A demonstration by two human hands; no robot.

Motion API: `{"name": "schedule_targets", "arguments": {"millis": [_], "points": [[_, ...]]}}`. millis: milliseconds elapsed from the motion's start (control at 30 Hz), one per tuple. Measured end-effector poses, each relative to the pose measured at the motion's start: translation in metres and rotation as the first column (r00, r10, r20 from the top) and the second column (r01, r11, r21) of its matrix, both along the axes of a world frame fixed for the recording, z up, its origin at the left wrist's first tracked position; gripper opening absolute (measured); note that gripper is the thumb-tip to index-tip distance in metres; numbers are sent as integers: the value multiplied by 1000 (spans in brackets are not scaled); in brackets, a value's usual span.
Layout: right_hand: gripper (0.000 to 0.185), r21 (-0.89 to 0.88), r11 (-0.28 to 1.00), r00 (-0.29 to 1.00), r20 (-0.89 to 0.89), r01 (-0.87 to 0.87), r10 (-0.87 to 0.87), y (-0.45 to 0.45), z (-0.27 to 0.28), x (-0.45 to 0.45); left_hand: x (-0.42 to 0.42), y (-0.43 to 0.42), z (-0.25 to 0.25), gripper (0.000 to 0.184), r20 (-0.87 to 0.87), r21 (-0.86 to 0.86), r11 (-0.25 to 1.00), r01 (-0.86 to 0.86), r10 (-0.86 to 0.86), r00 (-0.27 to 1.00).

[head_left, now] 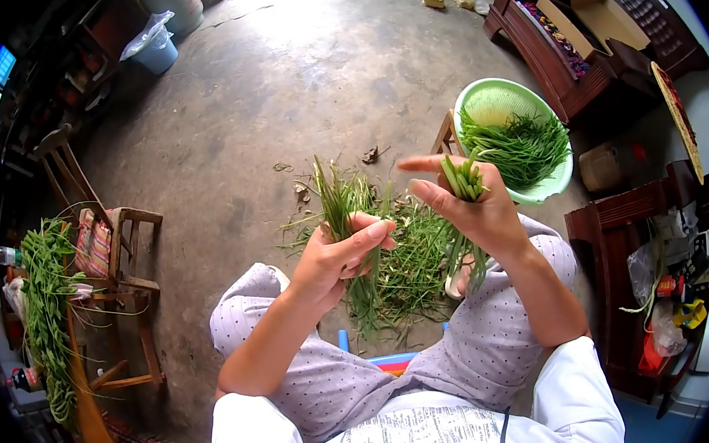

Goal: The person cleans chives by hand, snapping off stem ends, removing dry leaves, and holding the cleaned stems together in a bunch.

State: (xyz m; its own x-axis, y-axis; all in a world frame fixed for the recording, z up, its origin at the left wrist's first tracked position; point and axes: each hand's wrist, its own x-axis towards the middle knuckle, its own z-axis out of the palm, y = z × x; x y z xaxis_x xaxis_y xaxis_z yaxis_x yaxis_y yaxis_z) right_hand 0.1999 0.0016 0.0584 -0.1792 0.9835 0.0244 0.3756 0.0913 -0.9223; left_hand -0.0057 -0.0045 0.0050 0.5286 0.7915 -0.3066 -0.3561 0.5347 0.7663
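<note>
My left hand (333,261) is closed round a loose bunch of thin green stalks (334,202), whose ends stick up above it and hang below. To its right, my right hand (480,210) grips a tighter bundle of green stalks (462,180), with its index finger and thumb stretched to the left. The bundle's pale cut ends point up, and its leaves hang below the palm. The two hands are apart. Beneath them a heap of green trimmings (413,267) lies on the floor between my feet.
A light green basket (565,171) of greens stands at the right on a wooden stool. More greens (47,291) lie piled at the far left beside a wooden chair (130,216). A blue bucket (157,57) is at the back left, a wooden bench (538,53) at the back right.
</note>
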Motion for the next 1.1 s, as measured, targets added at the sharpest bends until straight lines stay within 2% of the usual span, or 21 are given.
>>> {"name": "schedule_targets", "arguments": {"millis": [33,100,133,233,333,400,467,533,567,667,733,867,900,933,1000,1033,1067,1100], "points": [[25,0,1000,1000,0,0,0,0,-4,-1,1,0,0,15,0,0,1000,0,0,1000],[24,32,993,958,-262,-113,117,0,-18,-7,3,-1,-1,13,-15,22,1000,16,-16,1000],[23,24,984,934,-312,-178,176,-1,-20,-11,4,-1,-3,13,-15,22,1000,16,-16,1000],[23,106,971,923,-301,-217,239,-4,-24,-15,7,-2,-9,15,45,66,997,49,-52,998],[30,152,981,963,-221,-121,153,0,-20,-10,8,-3,0,15,22,93,994,59,-61,998],[34,227,968,979,-196,108,-63,6,-21,-7,7,-3,0,16,-1,120,991,67,-67,998],[35,269,954,965,-254,131,-60,13,-27,-3,7,-4,1,17,-23,146,986,76,-74,997],[38,101,990,987,-140,96,-81,13,-21,2,8,-7,3,17,-90,188,979,83,-67,994],[38,102,990,987,-140,96,-81,13,-21,2,8,-7,4,17,-89,189,978,83,-67,994],[43,158,987,978,-210,23,11,16,-19,3,8,-8,7,18,-144,274,957,91,-53,988],[45,84,996,934,-357,29,3,18,-19,4,9,-8,8,17,-122,332,939,83,-44,992],[44,74,989,888,-452,130,-83,26,-29,6,7,-7,0,17,-160,423,901,96,-30,987],[40,-23,998,822,-565,67,-68,25,-32,8,7,-7,-1,17,-163,444,891,93,-22,986],[40,-22,998,823,-564,65,-66,23,-33,8,8,-7,-1,17,-167,464,881,91,-14,986],[32,-164,981,750,-660,-106,-29,16,-31,4,9,-7,-2,17,-166,456,886,83,-7,986],[22,-212,976,762,-640,-52,-99,10,-29,-6,10,-8,-3,17,-167,446,892,77,-2,986],[22,-212,976,762,-640,-52,-99,8,-24,-12,10,-8,-4,17,-167,446,892,77,-2,986],[19,-245,965,823,-565,-97,-61,7,-20,-16,9,-8,-5,18,-178,453,887,89,-8,984]]}}
